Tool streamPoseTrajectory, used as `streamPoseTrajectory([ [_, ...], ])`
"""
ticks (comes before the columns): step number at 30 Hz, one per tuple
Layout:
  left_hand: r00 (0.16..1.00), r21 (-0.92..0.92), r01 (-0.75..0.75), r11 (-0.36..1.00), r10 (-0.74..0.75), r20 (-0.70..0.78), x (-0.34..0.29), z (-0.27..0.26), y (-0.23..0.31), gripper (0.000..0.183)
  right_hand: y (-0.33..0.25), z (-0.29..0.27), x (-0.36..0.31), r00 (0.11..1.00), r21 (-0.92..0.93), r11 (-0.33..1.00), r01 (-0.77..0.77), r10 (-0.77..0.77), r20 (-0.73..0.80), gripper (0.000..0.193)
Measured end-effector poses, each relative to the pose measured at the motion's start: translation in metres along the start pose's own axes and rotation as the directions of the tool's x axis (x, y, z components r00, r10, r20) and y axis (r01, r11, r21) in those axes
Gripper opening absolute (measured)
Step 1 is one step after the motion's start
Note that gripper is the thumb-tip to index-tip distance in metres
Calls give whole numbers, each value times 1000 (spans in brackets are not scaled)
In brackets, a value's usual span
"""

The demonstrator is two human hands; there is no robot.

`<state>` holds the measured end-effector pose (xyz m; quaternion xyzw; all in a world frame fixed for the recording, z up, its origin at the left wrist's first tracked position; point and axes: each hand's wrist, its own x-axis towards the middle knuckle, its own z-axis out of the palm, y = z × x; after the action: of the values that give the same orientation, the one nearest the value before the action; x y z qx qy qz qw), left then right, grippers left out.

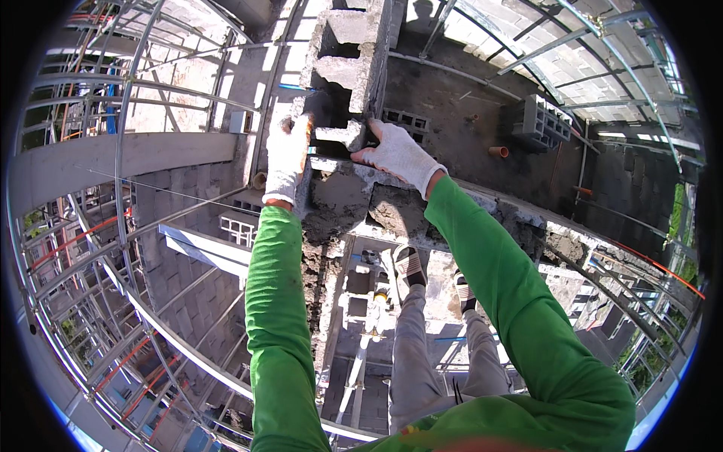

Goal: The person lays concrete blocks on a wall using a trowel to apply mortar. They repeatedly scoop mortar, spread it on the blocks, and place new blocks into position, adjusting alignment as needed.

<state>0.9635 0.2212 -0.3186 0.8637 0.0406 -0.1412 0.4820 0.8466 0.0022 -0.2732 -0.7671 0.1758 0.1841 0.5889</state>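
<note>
My left hand (286,160), in a white knit glove, grips the left side of a hollow concrete block (343,135) at the near end of the block wall. On the opposite side, my right hand (399,154), gloved too, presses its thumb and fingers against the block's near right corner. The block's dark open cells face up. Close to its near end, grey mortar (337,200) is spread over the wall top, and another lump of mortar (398,209) lies to the right. My left fingertips are partly hidden in shadow.
Metal scaffold poles (124,143) crowd the left. Below me, my shoes (409,265) stand near a steel prop (361,361). Stacked grey blocks (536,124) and an orange pipe end (498,151) are at the right. A wide beam (135,162) runs left.
</note>
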Motion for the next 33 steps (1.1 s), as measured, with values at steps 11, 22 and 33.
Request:
streamPoseTrajectory([
  [11, 998, -32, 11, 999, -13, -54, -7, 0, 15, 62, 2, -1, 2, 998, -28, 998, 61, -61, 3, 62],
  [22, 993, 144, -72, 987, 85, -86, -11, 1, 18, 53, -1, -5, -2, 999, 20, 1000, -24, 23, 23, 45],
  [33, 992, 110, -111, 988, 116, -44, -21, 2, 43, 49, 5, 2, 6, 1000, -37, 999, -8, 8, 0, 75],
])
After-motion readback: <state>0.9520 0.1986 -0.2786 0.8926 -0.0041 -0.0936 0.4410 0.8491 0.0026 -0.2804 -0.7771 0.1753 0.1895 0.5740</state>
